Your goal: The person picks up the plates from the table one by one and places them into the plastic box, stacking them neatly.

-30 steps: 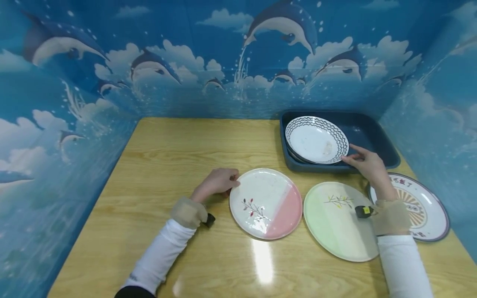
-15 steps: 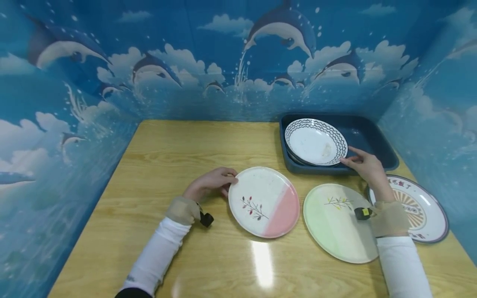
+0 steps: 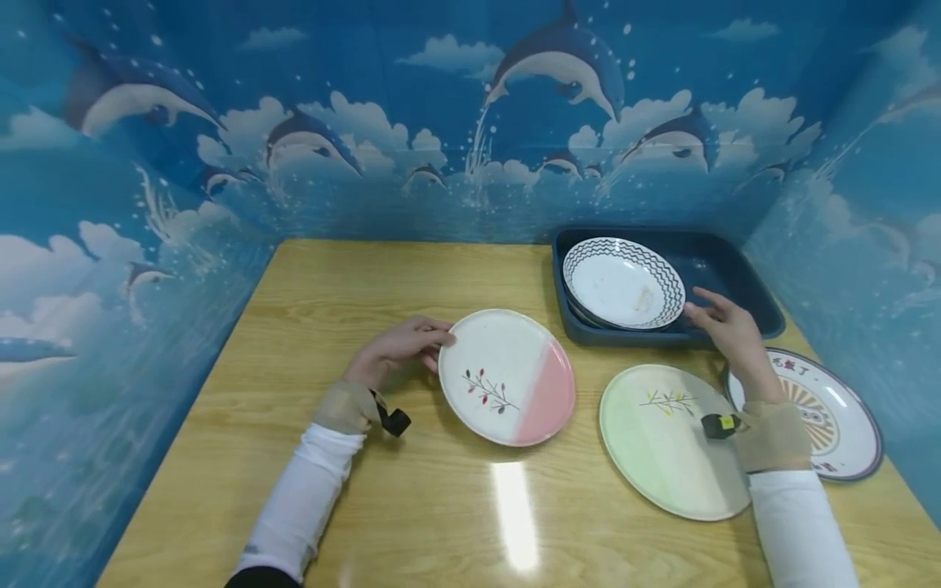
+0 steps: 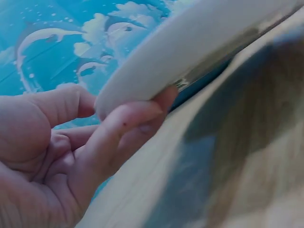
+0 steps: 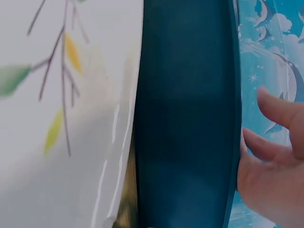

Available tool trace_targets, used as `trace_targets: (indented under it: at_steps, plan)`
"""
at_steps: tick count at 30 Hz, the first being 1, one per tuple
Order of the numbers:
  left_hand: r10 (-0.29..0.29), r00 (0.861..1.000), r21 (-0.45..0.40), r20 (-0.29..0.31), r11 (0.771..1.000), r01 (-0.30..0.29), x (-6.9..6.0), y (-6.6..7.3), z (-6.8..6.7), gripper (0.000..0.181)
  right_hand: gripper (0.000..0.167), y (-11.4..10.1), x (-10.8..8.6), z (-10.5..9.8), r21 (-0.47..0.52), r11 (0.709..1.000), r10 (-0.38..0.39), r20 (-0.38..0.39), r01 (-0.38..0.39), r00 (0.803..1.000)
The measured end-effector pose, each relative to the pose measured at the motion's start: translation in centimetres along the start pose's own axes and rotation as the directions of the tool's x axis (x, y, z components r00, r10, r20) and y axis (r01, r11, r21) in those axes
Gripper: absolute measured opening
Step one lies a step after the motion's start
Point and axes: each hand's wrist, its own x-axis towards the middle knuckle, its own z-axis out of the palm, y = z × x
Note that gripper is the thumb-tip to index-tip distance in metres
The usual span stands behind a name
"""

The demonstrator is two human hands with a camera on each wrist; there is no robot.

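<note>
My left hand (image 3: 400,349) pinches the left edge of a round pink-and-white plate (image 3: 494,377) with a red-berry twig design. In the left wrist view the thumb and fingers of that hand (image 4: 61,156) grip the rim of the plate (image 4: 152,64), which is raised off the wood. Over the front of a dark blue bin (image 3: 709,260), my right hand (image 3: 735,343) hovers beside the rim of a white bowl (image 3: 621,284) with a black wavy border. Its fingers are spread with nothing held, as the right wrist view also shows of the hand (image 5: 280,156).
More dishes sit under the white bowl, mostly hidden. A green-and-cream plate (image 3: 654,445) lies below my right wrist. Partly behind that forearm is a white plate (image 3: 849,408) with a dark rim and sunburst picture. Dolphin-printed sheets (image 3: 441,196) wall in the wooden table (image 3: 331,286).
My left hand has lifted the pink-and-white plate off the table and moved it left. My right hand has released the bowl's rim and drawn slightly away; the bowl stays in the bin.
</note>
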Motion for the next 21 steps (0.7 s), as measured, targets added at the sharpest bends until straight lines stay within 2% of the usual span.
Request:
trace_targets:
  at_steps: [4,7,10,13,15,19,21]
  plan:
    - [0.015,0.998,-0.072,-0.065,0.997,-0.02,-0.8,0.8,-1.0,0.047,0.067,-0.9,-0.6,0.0,0.093,0.995,-0.015,-0.081,0.022,0.997]
    - [0.044,0.994,-0.109,-0.104,0.992,-0.056,-1.7,1.7,-1.5,0.047,0.059,-2.2,-1.7,0.3,0.133,0.987,-0.072,-0.143,0.091,0.987]
    - [0.083,0.988,-0.15,-0.129,0.983,-0.102,-2.2,2.4,-1.5,0.046,0.054,-4.2,-2.8,0.9,0.218,0.957,-0.163,-0.134,0.189,0.977]
    - [0.119,0.982,-0.198,-0.149,0.969,-0.148,-2.3,2.9,-1.1,0.046,0.057,-6.5,-4.0,1.8,0.34,0.907,-0.251,-0.033,0.247,0.967]
    - [0.13,0.976,-0.225,-0.173,0.96,-0.168,-2.3,3.2,-0.7,0.045,0.063,-8.0,-4.8,2.5,0.421,0.878,-0.284,0.074,0.228,0.956]
    - [0.115,0.964,-0.264,-0.239,0.948,-0.178,-2.1,3.6,0.1,0.041,0.073,-9.9,-6.0,4.5,0.525,0.845,-0.298,0.296,0.106,0.908]
    - [0.109,0.961,-0.273,-0.254,0.945,-0.179,-1.9,3.7,0.5,0.04,0.073,-10.3,-6.2,5.6,0.578,0.816,-0.285,0.375,0.018,0.882]
